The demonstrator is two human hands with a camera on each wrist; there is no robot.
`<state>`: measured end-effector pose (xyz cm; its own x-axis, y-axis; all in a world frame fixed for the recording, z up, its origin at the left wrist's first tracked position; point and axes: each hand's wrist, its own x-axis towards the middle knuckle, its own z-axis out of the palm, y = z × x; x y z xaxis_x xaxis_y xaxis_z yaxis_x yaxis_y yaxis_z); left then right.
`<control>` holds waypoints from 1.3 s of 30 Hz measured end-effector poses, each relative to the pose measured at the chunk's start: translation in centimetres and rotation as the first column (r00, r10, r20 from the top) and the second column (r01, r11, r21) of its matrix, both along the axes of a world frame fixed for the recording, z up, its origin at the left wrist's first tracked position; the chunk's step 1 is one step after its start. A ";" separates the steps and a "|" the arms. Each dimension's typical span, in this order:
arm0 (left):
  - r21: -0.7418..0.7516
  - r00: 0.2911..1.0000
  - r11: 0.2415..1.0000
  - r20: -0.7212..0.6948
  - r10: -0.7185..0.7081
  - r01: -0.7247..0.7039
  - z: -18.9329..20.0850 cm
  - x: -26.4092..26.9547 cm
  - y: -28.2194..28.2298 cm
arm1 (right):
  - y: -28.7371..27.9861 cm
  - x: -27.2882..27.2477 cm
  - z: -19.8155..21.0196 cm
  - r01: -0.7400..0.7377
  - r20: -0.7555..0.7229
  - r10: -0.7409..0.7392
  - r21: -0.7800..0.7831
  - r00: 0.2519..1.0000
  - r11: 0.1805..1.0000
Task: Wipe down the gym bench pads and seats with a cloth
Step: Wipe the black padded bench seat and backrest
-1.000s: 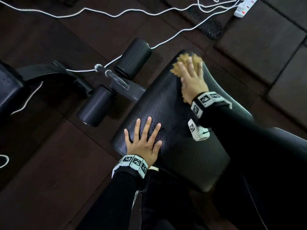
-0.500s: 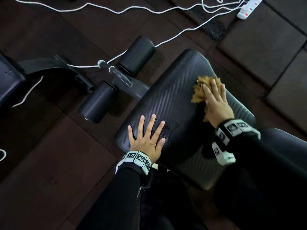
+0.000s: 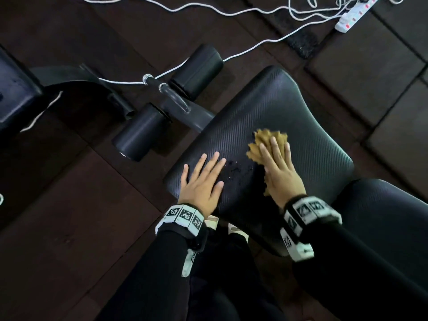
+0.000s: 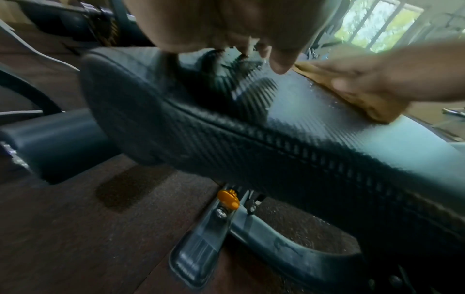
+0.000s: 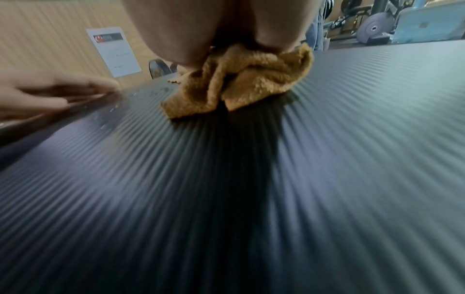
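Note:
A black ribbed bench seat pad lies in the middle of the head view. A tan cloth lies crumpled on it, and my right hand presses flat on the cloth with straight fingers. The cloth bunches under my palm in the right wrist view. My left hand rests flat on the pad's near left edge, fingers spread, holding nothing. Small dark droplets speckle the pad between the two hands. A second black pad adjoins at the right.
Two black foam rollers on a metal bar stick out left of the seat. White cables and a power strip lie on the dark floor mats. An orange knob sits on the frame under the seat.
My right hand has dragged the cloth from the pad's far end back toward me and leftward, close to the left hand. The left hand has stayed flat on the pad.

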<state>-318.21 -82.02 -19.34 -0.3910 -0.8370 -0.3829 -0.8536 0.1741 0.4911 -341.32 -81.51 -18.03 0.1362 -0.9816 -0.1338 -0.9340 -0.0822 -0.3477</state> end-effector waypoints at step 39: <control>0.260 0.829 0.856 -0.239 0.505 -0.446 -0.7 7.9 2.8 | -1.3 9.8 0.5 0.065 -0.026 -0.060 0.293 0.998 0.954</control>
